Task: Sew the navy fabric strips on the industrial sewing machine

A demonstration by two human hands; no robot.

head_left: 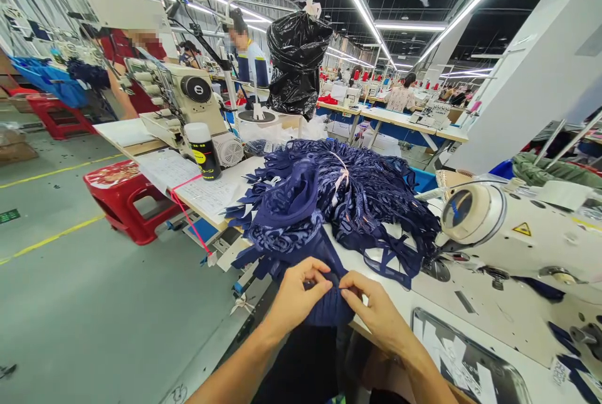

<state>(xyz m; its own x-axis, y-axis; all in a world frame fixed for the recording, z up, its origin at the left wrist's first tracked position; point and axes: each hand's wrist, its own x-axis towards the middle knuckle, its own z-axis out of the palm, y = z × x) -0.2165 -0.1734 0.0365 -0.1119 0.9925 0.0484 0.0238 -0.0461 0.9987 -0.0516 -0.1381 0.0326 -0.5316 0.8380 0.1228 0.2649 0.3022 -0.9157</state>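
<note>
Pinching the navy garment (325,314) at six o'clock from the matching pile (376,194), the left hand (301,288) and right hand (371,303) could let it slip off the table (350,261) edge should either seemingly light grip slacken.

The garments (367,200) are matt cloth, the bag (298,62) glossy plastic.

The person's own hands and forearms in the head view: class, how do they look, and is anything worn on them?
The left hand and right hand are ungloved, with no ring, watch or bracelet visible. The left forearm and right forearm are bare as far as the picture shows, with no sleeve or cuff.
</note>
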